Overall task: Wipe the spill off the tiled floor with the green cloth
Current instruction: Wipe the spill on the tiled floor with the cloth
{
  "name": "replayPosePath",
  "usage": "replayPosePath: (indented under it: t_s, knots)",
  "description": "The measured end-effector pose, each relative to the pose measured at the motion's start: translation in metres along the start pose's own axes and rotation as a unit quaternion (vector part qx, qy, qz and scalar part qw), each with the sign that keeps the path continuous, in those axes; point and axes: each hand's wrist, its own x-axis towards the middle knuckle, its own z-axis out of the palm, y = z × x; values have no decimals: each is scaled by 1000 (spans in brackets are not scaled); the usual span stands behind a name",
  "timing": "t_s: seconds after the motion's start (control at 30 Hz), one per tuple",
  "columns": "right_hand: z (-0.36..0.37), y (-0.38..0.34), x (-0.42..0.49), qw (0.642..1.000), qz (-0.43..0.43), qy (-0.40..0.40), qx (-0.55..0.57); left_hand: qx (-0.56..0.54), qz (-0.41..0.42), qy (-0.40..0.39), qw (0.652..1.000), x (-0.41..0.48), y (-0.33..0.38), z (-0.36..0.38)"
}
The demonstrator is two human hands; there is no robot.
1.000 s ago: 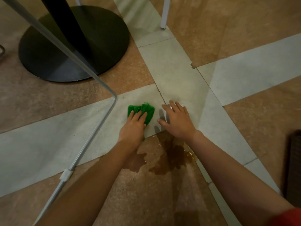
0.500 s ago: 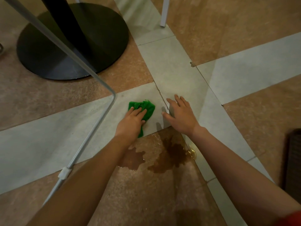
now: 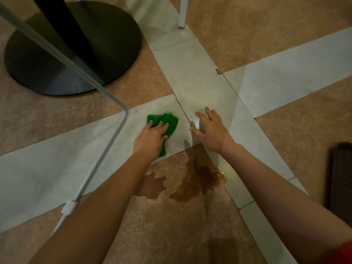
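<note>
The green cloth [image 3: 167, 121] lies bunched on a grey tile, just above the spill. My left hand [image 3: 150, 140] presses down on it with the fingers laid over the top, and a tail of cloth sticks out beside the wrist. To the right of the cloth my right hand [image 3: 210, 132] rests on the grey tile with its fingers spread, holding nothing. The brown spill [image 3: 192, 180] pools on the tan tile between my forearms, in two patches, and reaches the tile seam at its right.
A black round table base [image 3: 76, 54] stands at the upper left. A thin metal chair leg [image 3: 106, 149] bends down across the floor left of my left arm. A white leg [image 3: 182, 14] stands at the top. A dark mat [image 3: 341, 176] lies at the right edge.
My left hand has bunched the cloth a little tighter on the grey tile. My right hand has drawn its fingers closer together. The spill looks the same.
</note>
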Motion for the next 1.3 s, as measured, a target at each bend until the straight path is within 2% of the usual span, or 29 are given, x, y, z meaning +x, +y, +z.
replayPosePath:
  t_s: [0.07,0.23,0.3,0.4,0.47,0.67,0.87,1.07,1.13,1.23,1.3]
  knots:
    - [-1,0,0,1000,7,5,13,-1,7,15,1000,-6,6,6]
    - [8,-4,-3,1000,-1,-8,11,7,116,1,993,-23,-17,11]
    - [9,-3,-5,1000,-2,-9,10,15,110,16,994,-24,-27,8]
    - [9,-2,-6,1000,1,-13,5,-11,34,40,999,-15,-23,4]
    - [11,-2,-7,1000,0,-18,0,-4,16,40,999,-14,-11,5]
    - [14,-7,-9,1000,-10,-15,-18,30,119,-6,992,-30,-13,11]
    - [7,3,-12,1000,7,-9,-21,29,19,-2,999,-12,-5,2]
    - [10,-2,-8,1000,-6,-15,-9,81,131,-30,988,-27,-10,8]
    - [11,-4,-6,1000,-16,-8,0,70,99,-11,993,-15,-17,4]
    - [10,0,-6,1000,-11,-3,16,3,-3,6,1000,5,-24,-4]
    - [10,4,-6,1000,-1,1,14,-6,-26,11,1000,10,-27,-5]
